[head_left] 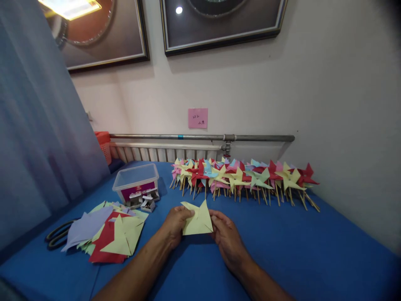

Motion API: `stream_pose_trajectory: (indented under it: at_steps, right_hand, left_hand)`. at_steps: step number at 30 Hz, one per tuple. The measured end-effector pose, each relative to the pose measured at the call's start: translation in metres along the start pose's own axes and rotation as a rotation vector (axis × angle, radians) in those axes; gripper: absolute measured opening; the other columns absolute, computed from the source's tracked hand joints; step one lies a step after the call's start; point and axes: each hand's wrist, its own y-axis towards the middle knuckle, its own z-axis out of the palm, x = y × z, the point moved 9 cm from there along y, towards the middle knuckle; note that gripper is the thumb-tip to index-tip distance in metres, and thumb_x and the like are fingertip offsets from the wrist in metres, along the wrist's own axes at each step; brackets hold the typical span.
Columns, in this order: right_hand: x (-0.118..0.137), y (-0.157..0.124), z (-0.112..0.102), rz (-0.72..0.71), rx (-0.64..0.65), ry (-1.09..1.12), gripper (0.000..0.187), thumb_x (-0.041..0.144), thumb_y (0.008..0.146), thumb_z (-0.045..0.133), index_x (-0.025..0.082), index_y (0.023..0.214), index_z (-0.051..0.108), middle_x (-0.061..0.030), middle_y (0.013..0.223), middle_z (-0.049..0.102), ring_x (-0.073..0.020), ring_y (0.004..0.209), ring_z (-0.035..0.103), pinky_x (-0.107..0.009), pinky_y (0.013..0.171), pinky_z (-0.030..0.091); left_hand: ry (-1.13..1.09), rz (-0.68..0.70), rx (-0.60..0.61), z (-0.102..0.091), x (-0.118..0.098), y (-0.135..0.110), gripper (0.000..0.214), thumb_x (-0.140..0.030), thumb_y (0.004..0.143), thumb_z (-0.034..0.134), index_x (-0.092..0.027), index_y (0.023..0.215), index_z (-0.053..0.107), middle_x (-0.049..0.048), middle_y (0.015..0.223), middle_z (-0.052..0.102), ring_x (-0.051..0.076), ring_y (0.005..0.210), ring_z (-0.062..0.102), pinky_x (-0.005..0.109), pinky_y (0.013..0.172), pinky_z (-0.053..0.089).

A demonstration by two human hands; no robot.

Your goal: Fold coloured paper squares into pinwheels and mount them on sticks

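A pale yellow paper square (198, 220), partly folded with two points sticking up, is held between both hands above the blue table (313, 251). My left hand (176, 224) pinches its left edge, fingers curled. My right hand (227, 238) grips its right edge, fingers closed on the paper. A long row of finished paper pinwheels on wooden sticks (244, 177), in yellow, red, green, pink and blue, lies along the wall behind my hands.
A stack of cut coloured paper squares (109, 234) lies to the left, with black scissors (58, 238) beside it. A clear plastic box (136, 182) and small staple boxes (144, 200) stand behind the stack. A curtain hangs at left; a radiator pipe runs along the wall.
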Motion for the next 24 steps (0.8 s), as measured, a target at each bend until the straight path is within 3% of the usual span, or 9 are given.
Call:
stream_pose_trajectory:
  at_steps: [7, 12, 24]
  right_hand:
    - [0.001, -0.005, 0.011, 0.003, 0.062, -0.028, 0.047, 0.05, 0.071, 0.085, 0.022, 0.108, 0.075, -0.0085, 0.1, 0.08, -0.0268, 0.09, 0.074, -0.039, 0.082, 0.056]
    - [-0.003, 0.002, 0.004, -0.05, 0.055, -0.108, 0.05, 0.053, 0.068, 0.088, 0.021, 0.104, 0.073, -0.0071, 0.092, 0.079, -0.0268, 0.087, 0.074, -0.042, 0.087, 0.056]
    - [-0.004, 0.009, -0.003, -0.089, -0.02, -0.23, 0.054, 0.057, 0.061, 0.087, 0.023, 0.096, 0.064, -0.0046, 0.08, 0.076, -0.025, 0.071, 0.07, -0.034, 0.064, 0.054]
  left_hand:
    - [-0.007, -0.004, -0.025, 0.003, -0.002, -0.004, 0.027, -0.026, 0.052, 0.08, -0.019, 0.057, 0.054, 0.0005, 0.051, 0.061, 0.014, 0.046, 0.054, 0.026, 0.05, 0.041]
    - [0.02, 0.006, -0.006, 0.007, 0.002, -0.006, 0.027, -0.026, 0.051, 0.082, -0.016, 0.059, 0.058, 0.0026, 0.053, 0.064, 0.013, 0.045, 0.053, 0.025, 0.049, 0.04]
    - [0.076, 0.014, -0.025, 0.011, 0.004, -0.009, 0.032, -0.03, 0.048, 0.084, -0.017, 0.058, 0.056, 0.0004, 0.052, 0.061, 0.012, 0.045, 0.052, 0.025, 0.049, 0.04]
